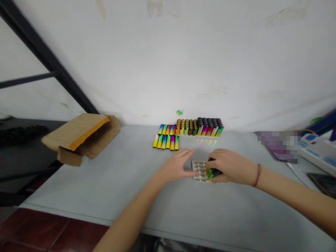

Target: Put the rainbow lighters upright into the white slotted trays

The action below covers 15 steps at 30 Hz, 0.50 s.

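A white tray [197,171] with rows of small round-ended slots lies on the grey table. Bare slots show on its left side, while lighters [210,174] with black tops and green-yellow bodies stand in its right part. My right hand [227,165], with a red string at the wrist, curls over these lighters and hides most of them. My left hand [178,164] is at the tray's left edge, thumb and fingers apart, holding nothing. Behind the hands, loose lighter bodies or sleeves [166,141] in bright colours lie in two rows.
Two upright blocks of lighters, one gold-topped [186,127] and one black-topped [210,127], stand against the wall. An open cardboard box [78,136] lies at the left. Toward the right are a phone [279,147] with a white cable and a dark device [322,182].
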Available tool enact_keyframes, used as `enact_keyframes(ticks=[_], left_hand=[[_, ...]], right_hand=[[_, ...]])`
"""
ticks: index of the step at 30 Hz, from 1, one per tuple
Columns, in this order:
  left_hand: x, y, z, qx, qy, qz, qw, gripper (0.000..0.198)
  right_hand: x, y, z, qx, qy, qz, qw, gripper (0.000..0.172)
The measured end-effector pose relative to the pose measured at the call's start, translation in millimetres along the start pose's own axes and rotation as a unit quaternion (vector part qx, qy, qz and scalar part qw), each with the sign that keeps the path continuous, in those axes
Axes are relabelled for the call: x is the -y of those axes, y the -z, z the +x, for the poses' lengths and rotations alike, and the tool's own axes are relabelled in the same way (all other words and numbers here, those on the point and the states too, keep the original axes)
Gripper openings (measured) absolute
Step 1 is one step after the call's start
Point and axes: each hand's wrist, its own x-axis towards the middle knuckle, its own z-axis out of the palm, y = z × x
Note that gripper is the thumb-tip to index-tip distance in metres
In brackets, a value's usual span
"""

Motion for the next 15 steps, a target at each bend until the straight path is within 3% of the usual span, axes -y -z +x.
enact_keyframes(ticks=[3, 6, 12, 15], left_hand=[[-24, -37.3, 11, 0.041, -0.033, -0.036, 0.998, 0.102], [-35, -55.2, 18, 0.047, -0.022, -0.048, 0.997, 0.092], [-43, -52.1, 28, 0.035, -0.01, -0.068, 0.997, 0.08], [-43, -51.3, 31, 0.059, -0.011, -0.081, 0.995, 0.071]], right_hand=[[3, 1, -1, 0.005, -0.004, -0.012, 1.0, 0.028], [9, 2, -3, -0.007, -0.015, -0.05, 0.999, 0.034], [12, 9, 2, 0.024, -0.013, -0.057, 0.998, 0.026], [8, 9, 3, 0.035, -0.018, -0.031, 0.999, 0.024]])
